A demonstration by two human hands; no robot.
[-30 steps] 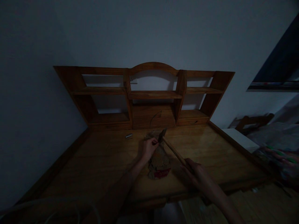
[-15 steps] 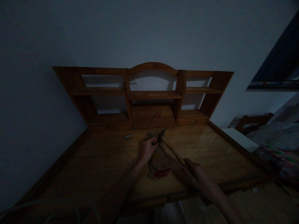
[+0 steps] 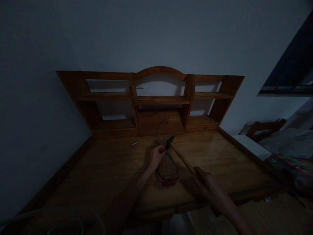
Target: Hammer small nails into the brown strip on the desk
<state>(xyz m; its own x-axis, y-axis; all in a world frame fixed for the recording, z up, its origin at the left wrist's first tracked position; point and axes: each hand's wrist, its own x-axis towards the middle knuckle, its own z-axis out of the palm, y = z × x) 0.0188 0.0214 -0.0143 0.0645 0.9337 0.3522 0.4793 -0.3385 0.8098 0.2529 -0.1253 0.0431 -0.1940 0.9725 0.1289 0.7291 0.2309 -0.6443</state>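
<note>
No text, label, brand, number or sign readable anywhere in dim head view.

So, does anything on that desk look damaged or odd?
Yes, the brownish piece on the desk, beside the left hand: its edges look ragged, with dark crack-like lines beyond the red patch at its near end. Possibly worn, though dimness hides detail.

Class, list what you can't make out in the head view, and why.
Head view:
What the left hand pinches, if anything: too small and dark, near the hammer head.
Gripped part of the handle: covered by the right hand.
What the silvery object is: too small.
The brown-and-red bundle's material: too dim.
Rest of the dark window: cut off by the right edge.
</note>
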